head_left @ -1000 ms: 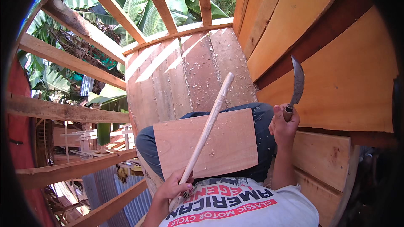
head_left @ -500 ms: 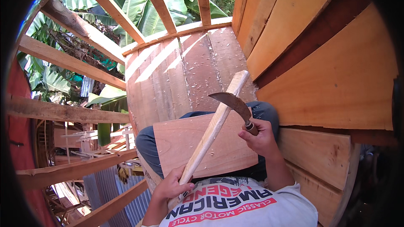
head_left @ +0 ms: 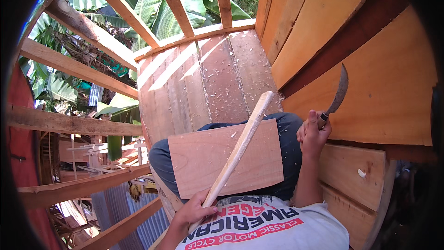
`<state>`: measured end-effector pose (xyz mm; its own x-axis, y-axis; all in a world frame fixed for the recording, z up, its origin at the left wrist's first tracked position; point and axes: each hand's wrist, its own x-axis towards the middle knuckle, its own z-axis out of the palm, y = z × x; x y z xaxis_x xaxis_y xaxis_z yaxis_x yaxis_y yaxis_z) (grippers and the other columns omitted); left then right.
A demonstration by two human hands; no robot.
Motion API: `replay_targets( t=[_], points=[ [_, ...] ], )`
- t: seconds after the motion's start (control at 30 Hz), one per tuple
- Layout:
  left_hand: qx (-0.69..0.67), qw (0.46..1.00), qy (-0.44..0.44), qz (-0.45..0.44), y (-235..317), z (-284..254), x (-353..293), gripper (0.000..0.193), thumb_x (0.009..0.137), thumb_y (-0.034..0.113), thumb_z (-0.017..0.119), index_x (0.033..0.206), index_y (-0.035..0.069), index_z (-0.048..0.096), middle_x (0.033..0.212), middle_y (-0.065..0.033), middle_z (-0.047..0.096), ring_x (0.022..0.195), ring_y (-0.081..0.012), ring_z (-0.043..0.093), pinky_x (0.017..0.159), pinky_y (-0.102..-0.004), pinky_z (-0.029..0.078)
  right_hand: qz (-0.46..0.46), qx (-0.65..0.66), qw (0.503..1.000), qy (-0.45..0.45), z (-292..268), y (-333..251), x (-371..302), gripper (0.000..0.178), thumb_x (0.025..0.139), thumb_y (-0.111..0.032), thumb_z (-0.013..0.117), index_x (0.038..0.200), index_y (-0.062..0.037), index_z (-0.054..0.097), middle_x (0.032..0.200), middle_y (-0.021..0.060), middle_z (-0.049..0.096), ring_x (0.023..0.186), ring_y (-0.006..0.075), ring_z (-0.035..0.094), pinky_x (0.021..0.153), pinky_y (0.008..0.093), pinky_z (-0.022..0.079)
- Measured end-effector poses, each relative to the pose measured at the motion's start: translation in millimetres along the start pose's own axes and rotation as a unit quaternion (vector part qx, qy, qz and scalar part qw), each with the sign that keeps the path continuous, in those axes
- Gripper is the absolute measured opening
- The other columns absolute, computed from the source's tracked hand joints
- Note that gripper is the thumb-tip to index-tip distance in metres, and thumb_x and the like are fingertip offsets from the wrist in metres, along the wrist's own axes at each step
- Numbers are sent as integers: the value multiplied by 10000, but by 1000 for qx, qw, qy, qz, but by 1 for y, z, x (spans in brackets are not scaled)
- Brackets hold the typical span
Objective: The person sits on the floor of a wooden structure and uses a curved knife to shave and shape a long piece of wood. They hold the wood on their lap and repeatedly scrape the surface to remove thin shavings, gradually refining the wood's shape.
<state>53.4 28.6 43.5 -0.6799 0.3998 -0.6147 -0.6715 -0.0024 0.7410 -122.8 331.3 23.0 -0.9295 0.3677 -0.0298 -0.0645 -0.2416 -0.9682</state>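
Observation:
My left hand (head_left: 197, 207) is wrapped round the lower end of a pale wooden stick (head_left: 241, 144), close to my shirt. The stick slants up and away to the right, over a flat rectangular board (head_left: 196, 159) that lies across my crossed legs. My right hand (head_left: 314, 132) grips the wooden handle of a sickle-like curved knife (head_left: 341, 89). Its dark blade points upward, apart from the stick and in front of the wooden wall. A few shavings lie on the board.
Wood shavings are scattered over the plank floor (head_left: 215, 78) ahead. Plank walls (head_left: 365, 97) rise on my right. Wooden bars (head_left: 83, 122) with gaps between them run along the left and far side, with banana leaves (head_left: 162, 14) outside.
The curved knife has swung off the stick, up and to the right, with my right hand. The stick's far end has dropped slightly toward me. A light chip now shows at the right.

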Motion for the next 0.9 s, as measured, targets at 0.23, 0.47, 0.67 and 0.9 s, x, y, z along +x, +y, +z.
replay_targets(
  t=[0.23, 0.47, 0.67, 0.9],
  points=[
    [34, 998, 43, 34, 19, -8, 1, 456, 732, 344, 751, 915, 41, 464, 702, 15, 433, 576, -64, 419, 455, -214, 357, 218, -110, 871, -426, 5, -24, -32, 217, 853, -130, 700, 739, -56, 531, 559, -72, 431, 495, 8, 386, 441, 217, 308],
    [89, 991, 60, 80, 13, -10, 0, 462, 730, 338, 755, 930, 35, 469, 714, 13, 440, 581, -69, 420, 464, -215, 362, 60, -170, 952, -249, 10, 3, -33, 239, 846, -155, 718, 727, -36, 549, 577, -78, 430, 542, 11, 356, 467, 225, 296],
    [45, 999, 25, 15, 7, -1, -8, 438, 730, 318, 750, 928, 41, 475, 723, 9, 459, 602, -79, 434, 503, -235, 388, 31, -7, 998, -60, -2, -13, -9, 238, 893, -161, 664, 758, -77, 487, 542, -55, 443, 421, 16, 385, 379, 205, 293],
    [133, 984, 85, 84, 5, 0, -14, 419, 719, 285, 741, 942, 33, 491, 749, 6, 475, 611, -83, 445, 508, -233, 390, 181, -136, 868, -442, -2, -31, -36, 196, 872, -122, 675, 749, -49, 540, 545, -81, 414, 485, 4, 394, 435, 205, 279]
  ],
)
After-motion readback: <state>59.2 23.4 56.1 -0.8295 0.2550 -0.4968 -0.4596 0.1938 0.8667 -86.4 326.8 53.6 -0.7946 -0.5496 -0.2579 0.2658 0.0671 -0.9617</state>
